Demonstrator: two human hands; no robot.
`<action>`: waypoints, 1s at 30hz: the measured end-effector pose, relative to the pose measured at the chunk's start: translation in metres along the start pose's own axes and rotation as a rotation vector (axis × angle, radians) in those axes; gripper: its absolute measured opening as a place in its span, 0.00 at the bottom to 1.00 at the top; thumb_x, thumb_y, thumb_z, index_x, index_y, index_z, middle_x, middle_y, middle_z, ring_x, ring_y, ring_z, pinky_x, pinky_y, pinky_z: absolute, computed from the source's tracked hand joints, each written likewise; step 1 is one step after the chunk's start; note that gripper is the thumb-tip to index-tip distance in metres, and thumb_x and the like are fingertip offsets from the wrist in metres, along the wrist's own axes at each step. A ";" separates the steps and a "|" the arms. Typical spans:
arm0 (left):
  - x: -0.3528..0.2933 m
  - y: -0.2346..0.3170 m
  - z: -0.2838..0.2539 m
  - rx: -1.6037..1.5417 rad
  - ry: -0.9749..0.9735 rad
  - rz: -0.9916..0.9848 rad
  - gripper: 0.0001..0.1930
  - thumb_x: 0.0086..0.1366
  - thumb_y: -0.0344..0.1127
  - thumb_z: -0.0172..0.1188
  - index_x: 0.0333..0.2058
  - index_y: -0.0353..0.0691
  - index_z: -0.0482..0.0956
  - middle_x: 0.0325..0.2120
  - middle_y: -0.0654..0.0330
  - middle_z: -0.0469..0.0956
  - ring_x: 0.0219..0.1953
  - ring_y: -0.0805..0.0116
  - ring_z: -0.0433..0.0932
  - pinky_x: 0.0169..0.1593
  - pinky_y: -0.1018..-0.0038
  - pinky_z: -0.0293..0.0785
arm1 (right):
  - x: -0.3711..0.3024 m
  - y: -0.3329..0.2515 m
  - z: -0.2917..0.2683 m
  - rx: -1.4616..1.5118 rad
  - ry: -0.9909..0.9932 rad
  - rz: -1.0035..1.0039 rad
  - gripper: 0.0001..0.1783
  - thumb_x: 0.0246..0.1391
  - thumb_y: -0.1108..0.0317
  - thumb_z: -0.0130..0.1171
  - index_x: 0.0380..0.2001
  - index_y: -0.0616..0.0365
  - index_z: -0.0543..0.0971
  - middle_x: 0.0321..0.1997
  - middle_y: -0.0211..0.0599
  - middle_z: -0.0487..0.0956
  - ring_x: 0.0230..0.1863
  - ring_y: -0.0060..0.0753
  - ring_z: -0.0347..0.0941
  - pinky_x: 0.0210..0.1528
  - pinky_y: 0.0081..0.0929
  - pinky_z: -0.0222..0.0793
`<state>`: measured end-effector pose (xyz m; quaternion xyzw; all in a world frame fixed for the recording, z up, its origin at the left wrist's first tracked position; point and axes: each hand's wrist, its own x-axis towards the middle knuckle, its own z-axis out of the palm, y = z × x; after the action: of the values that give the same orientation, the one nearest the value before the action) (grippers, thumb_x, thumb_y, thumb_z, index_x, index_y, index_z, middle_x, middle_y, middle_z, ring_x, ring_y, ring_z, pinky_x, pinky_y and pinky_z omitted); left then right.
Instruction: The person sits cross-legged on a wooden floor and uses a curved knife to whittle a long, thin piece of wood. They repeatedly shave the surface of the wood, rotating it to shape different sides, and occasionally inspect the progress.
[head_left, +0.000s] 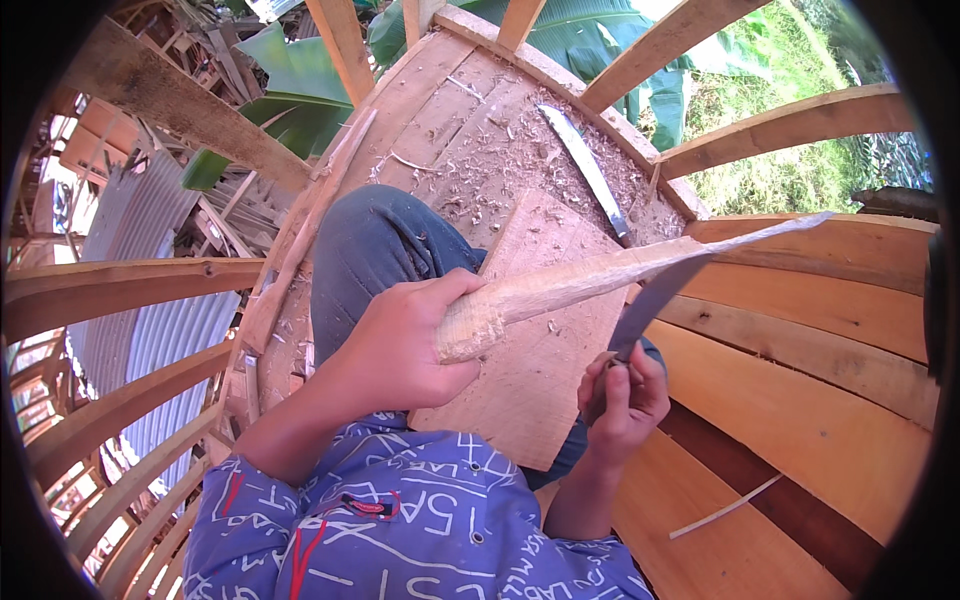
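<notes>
My left hand (392, 345) is wrapped round the thick end of a pale, carved wooden piece (570, 283). The wood slants up to the right and narrows to a thin, rough tip. In my right hand (630, 405) is a knife (655, 303) with a broad dark blade, its handle mostly covered by my fingers. The blade's upper end meets the wood near its thin part; whether it cuts in or only lies against it, I cannot tell. Under both hands, a flat wooden board (530, 385) lies across my lap, between my knees.
Wood shavings (490, 120) litter the plank floor ahead. A long, pale-bladed machete (585, 165) lies there. Curved wooden ribs (130, 275) rise on the left, and orange-brown planks (790, 375) line the right side. A thin wood strip (725, 507) rests on the lower right planks.
</notes>
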<state>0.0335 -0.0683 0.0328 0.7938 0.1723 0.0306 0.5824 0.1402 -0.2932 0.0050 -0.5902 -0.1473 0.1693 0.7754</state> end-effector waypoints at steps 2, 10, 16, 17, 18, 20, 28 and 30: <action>-0.001 -0.003 0.001 0.057 0.020 -0.018 0.26 0.43 0.35 0.65 0.44 0.37 0.73 0.29 0.46 0.78 0.35 0.45 0.78 0.39 0.61 0.73 | -0.003 0.003 0.000 -0.221 -0.222 -0.014 0.17 0.57 0.79 0.55 0.51 0.63 0.75 0.30 0.43 0.80 0.20 0.18 0.71 0.20 0.15 0.65; -0.004 0.002 0.001 0.028 0.056 0.007 0.22 0.42 0.27 0.58 0.41 0.32 0.74 0.26 0.49 0.77 0.29 0.57 0.79 0.35 0.72 0.71 | -0.002 -0.002 0.001 -0.220 -0.124 -0.001 0.16 0.59 0.79 0.53 0.51 0.63 0.74 0.29 0.44 0.79 0.18 0.20 0.69 0.18 0.16 0.63; -0.007 0.005 -0.003 0.045 0.037 -0.032 0.24 0.44 0.35 0.64 0.43 0.38 0.74 0.28 0.46 0.78 0.34 0.45 0.78 0.38 0.61 0.73 | -0.008 0.000 0.000 -0.213 -0.148 -0.077 0.17 0.56 0.83 0.55 0.50 0.63 0.76 0.30 0.45 0.81 0.20 0.19 0.71 0.20 0.15 0.65; -0.006 0.006 -0.001 0.038 0.039 -0.035 0.24 0.44 0.35 0.64 0.43 0.38 0.74 0.28 0.46 0.78 0.35 0.45 0.78 0.38 0.61 0.73 | -0.008 0.001 -0.001 -0.299 -0.214 -0.095 0.18 0.55 0.84 0.55 0.49 0.63 0.76 0.30 0.45 0.81 0.20 0.19 0.71 0.21 0.15 0.65; -0.006 0.007 0.000 0.031 0.040 -0.038 0.24 0.44 0.35 0.64 0.43 0.37 0.74 0.29 0.46 0.78 0.35 0.45 0.78 0.38 0.61 0.73 | -0.012 0.003 0.005 -0.292 -0.241 -0.019 0.18 0.54 0.84 0.55 0.49 0.64 0.77 0.30 0.44 0.81 0.21 0.18 0.71 0.22 0.15 0.66; -0.008 0.003 0.001 0.053 0.056 -0.022 0.22 0.44 0.30 0.61 0.42 0.34 0.74 0.27 0.48 0.77 0.30 0.54 0.79 0.36 0.68 0.72 | -0.012 0.005 0.002 -0.232 -0.201 -0.037 0.18 0.54 0.84 0.55 0.49 0.64 0.77 0.30 0.44 0.81 0.21 0.18 0.71 0.22 0.15 0.66; -0.008 0.000 0.002 0.090 0.058 0.002 0.21 0.44 0.28 0.60 0.42 0.33 0.74 0.26 0.49 0.77 0.28 0.59 0.79 0.36 0.72 0.71 | -0.011 0.006 -0.003 -0.271 -0.292 -0.041 0.17 0.53 0.84 0.57 0.48 0.65 0.77 0.29 0.42 0.81 0.21 0.17 0.71 0.22 0.14 0.65; -0.011 -0.002 0.002 0.076 0.048 0.000 0.21 0.44 0.28 0.60 0.42 0.33 0.74 0.25 0.49 0.77 0.28 0.59 0.79 0.35 0.72 0.71 | -0.011 0.007 0.000 -0.104 -0.121 -0.025 0.17 0.53 0.84 0.57 0.47 0.66 0.77 0.28 0.41 0.81 0.20 0.16 0.71 0.22 0.13 0.64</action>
<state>0.0232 -0.0730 0.0317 0.8143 0.1873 0.0432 0.5477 0.1296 -0.2969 -0.0019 -0.6166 -0.2099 0.1873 0.7353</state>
